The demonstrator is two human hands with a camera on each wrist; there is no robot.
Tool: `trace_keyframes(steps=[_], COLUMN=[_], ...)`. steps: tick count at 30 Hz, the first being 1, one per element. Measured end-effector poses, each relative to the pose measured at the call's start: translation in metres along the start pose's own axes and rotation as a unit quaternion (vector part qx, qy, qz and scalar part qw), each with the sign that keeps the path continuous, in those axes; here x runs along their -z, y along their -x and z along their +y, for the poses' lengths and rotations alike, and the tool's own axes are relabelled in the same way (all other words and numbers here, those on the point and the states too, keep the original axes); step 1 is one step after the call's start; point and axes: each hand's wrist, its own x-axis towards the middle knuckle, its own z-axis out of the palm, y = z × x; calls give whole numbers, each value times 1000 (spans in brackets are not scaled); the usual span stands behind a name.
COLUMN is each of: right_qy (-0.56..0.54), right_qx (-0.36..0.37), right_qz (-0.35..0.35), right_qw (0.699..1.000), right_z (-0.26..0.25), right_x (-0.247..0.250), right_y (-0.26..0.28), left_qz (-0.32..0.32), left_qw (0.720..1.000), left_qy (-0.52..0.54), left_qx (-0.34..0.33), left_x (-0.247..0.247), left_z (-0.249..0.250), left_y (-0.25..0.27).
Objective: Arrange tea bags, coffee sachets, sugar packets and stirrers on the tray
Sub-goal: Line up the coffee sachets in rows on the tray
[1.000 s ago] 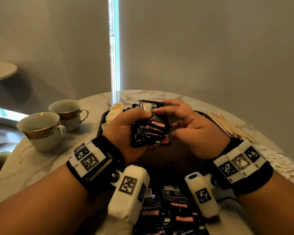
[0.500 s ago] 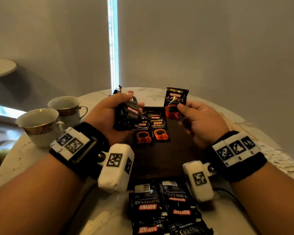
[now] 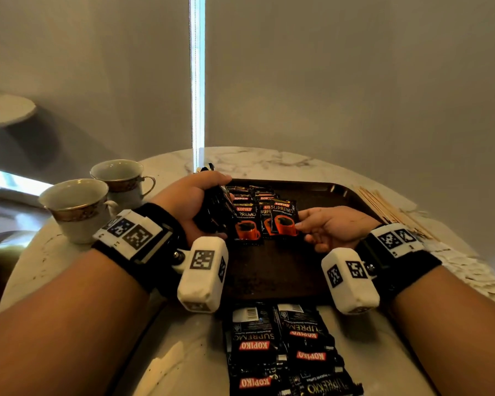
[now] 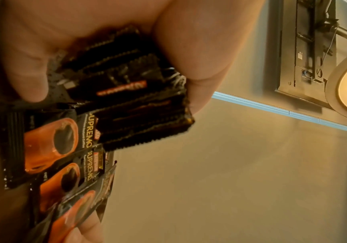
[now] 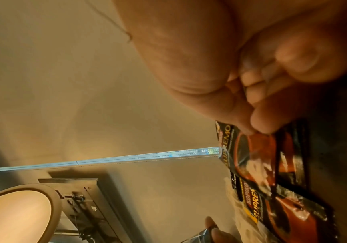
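Note:
A dark brown tray (image 3: 306,192) lies in the middle of the round marble table. On its left part, black coffee sachets (image 3: 245,221) lie in overlapping rows. My left hand (image 3: 196,200) grips a stack of coffee sachets (image 4: 131,92) at the tray's left side. My right hand (image 3: 326,227) pinches one coffee sachet (image 3: 283,220) (image 5: 262,156) by its lower right corner and holds it down beside the laid rows. Wooden stirrers (image 3: 383,205) lie right of the tray. White packets (image 3: 463,267) are spread at the table's right edge.
Two white cups (image 3: 77,207) with gold bands stand at the table's left. A loose pile of black coffee sachets (image 3: 280,350) lies on the table in front of the tray's near edge. Grey walls close in behind the table.
My right hand drew one sachet off the stack, lifted it, then brought it down onto the tray beside the laid rows. The left hand moved left with the stack.

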Motion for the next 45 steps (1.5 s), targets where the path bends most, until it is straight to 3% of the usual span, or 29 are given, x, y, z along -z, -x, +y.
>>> trace_keyframes(steps=[25,40,45], right_qy=[-88,-36,-32], right_qx=[-23,-49,-21], right_qz=[33,45,76], right_qw=[995,997,996], right_z=[-2,-6,-7], right_x=[-8,-8,-10], right_y=[5,7,13], left_qz=[6,-12,-1], left_qw=[1000,999,996], left_qy=[10,50,91], left_qx=[7,3,-11], left_x=[-4,-10,-9], left_z=[-1,-2,0], left_y=[4,8,9])
